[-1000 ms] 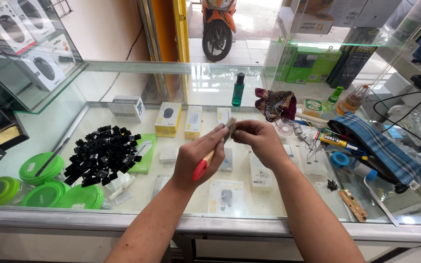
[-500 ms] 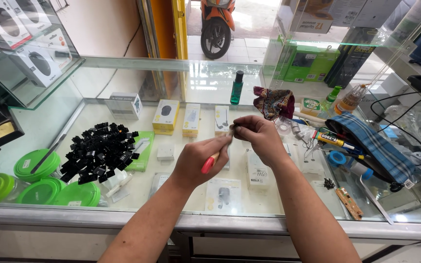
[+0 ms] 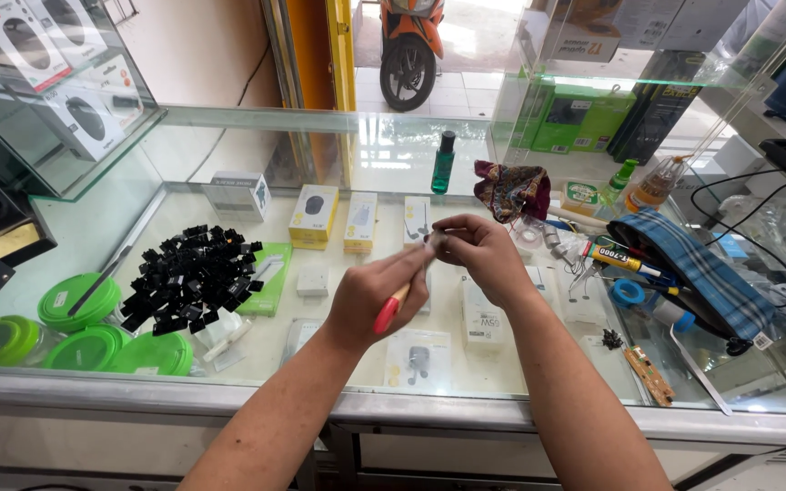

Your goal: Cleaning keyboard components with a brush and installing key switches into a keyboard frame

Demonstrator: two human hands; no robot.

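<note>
My left hand (image 3: pixel 377 293) grips a small brush with a red and yellow handle (image 3: pixel 389 309); its tip points up to a tiny part pinched in my right hand (image 3: pixel 481 253). The part is mostly hidden by my fingers. Both hands hover above the middle of a glass counter (image 3: pixel 429 386). A pile of black keycaps (image 3: pixel 189 277) lies on the glass to the left.
Green round lids (image 3: pixel 93 327) sit at the left front. A checked blue cloth (image 3: pixel 698 268), glue tube (image 3: pixel 619 260), tape roll (image 3: pixel 629 293), small circuit board (image 3: pixel 651 375) and cables lie at the right. A green bottle (image 3: pixel 444 162) and a patterned rag (image 3: pixel 511 189) are behind. Boxed goods show under the glass.
Both hands have stayed together over the counter, shifting slightly; the brush keeps working against the small part in my right hand.
</note>
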